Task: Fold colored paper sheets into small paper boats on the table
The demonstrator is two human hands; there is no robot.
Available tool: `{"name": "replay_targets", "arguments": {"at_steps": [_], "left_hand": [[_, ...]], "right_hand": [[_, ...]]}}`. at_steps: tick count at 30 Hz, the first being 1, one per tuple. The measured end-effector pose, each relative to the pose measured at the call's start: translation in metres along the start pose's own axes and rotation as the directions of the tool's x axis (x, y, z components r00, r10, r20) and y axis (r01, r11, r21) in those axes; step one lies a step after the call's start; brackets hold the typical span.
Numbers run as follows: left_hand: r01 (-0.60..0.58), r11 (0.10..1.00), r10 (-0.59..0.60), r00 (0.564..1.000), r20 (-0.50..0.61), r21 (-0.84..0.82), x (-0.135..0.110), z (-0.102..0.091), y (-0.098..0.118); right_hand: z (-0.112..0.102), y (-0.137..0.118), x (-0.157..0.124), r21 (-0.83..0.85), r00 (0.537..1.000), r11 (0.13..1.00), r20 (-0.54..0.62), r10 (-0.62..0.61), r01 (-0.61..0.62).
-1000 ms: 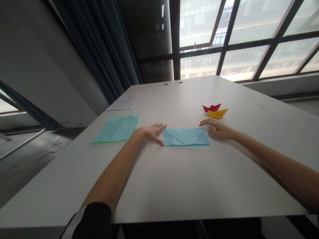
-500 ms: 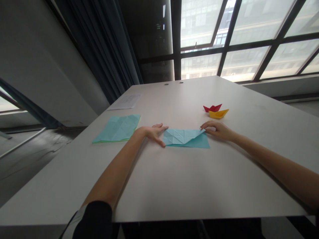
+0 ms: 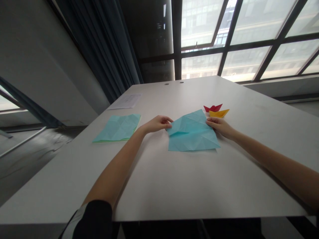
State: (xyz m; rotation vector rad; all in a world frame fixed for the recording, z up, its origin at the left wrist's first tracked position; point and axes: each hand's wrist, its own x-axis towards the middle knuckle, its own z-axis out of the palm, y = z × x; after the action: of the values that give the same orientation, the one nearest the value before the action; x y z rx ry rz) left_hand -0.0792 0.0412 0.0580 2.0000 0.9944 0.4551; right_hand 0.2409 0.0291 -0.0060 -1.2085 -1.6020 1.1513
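Head view: left hand (image 3: 160, 123) is pinching the left edge of the blue sheet (image 3: 193, 134); right hand (image 3: 219, 125) is pinching its right edge. Sheet is spanning the space between them over the white table (image 3: 179, 186); yellow boat (image 3: 218, 114) and red boat (image 3: 213, 108) are sitting beyond.

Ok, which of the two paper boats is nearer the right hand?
The yellow boat, just beyond the right hand; the red boat sits farther back, partly behind it.

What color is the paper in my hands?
The paper is light blue, with crease lines across it, seen in the head view.
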Motion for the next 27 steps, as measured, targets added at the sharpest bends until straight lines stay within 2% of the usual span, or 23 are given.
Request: {"name": "replay_targets", "arguments": {"at_steps": [3,6,10,13,16,19,23,27], "left_hand": [[0.039,0.998,-0.043,0.996,-0.084,-0.052,0.004,0.003,-0.003],[0.095,0.975,-0.132,0.974,-0.182,-0.199,0.006,0.003,-0.005],[0.153,0.872,-0.274,0.940,-0.203,-0.466,0.007,0.001,-0.010],[0.198,0.825,-0.354,0.911,-0.211,-0.529,0.007,-0.002,-0.016],[0.255,0.858,-0.389,0.890,-0.239,-0.447,0.006,-0.007,-0.022],[0.329,0.910,-0.393,0.880,-0.268,-0.252,0.003,-0.010,-0.028],[0.326,0.945,-0.326,0.930,-0.170,-0.028,0.000,-0.009,-0.035],[0.265,0.962,-0.260,0.962,-0.079,0.061,0.000,-0.006,-0.037]], "right_hand": [[0.000,-0.002,0.001,0.017,1.000,1.000,-0.021,0.016,-0.016],[0.000,-0.008,-0.001,0.045,0.998,0.997,-0.015,0.059,-0.058],[-0.002,-0.013,-0.005,0.030,0.995,0.996,0.050,0.083,-0.085],[-0.005,-0.010,-0.004,0.039,0.992,0.994,0.072,0.100,-0.103],[-0.011,-0.006,-0.002,-0.014,0.991,0.992,0.044,0.128,-0.127],[-0.018,-0.004,0.000,-0.166,0.995,0.982,0.013,0.096,-0.093],[-0.023,0.000,0.002,-0.447,0.999,0.894,0.030,0.039,-0.022],[-0.022,0.004,0.004,-0.650,0.996,0.756,0.039,-0.075,0.082]]}}
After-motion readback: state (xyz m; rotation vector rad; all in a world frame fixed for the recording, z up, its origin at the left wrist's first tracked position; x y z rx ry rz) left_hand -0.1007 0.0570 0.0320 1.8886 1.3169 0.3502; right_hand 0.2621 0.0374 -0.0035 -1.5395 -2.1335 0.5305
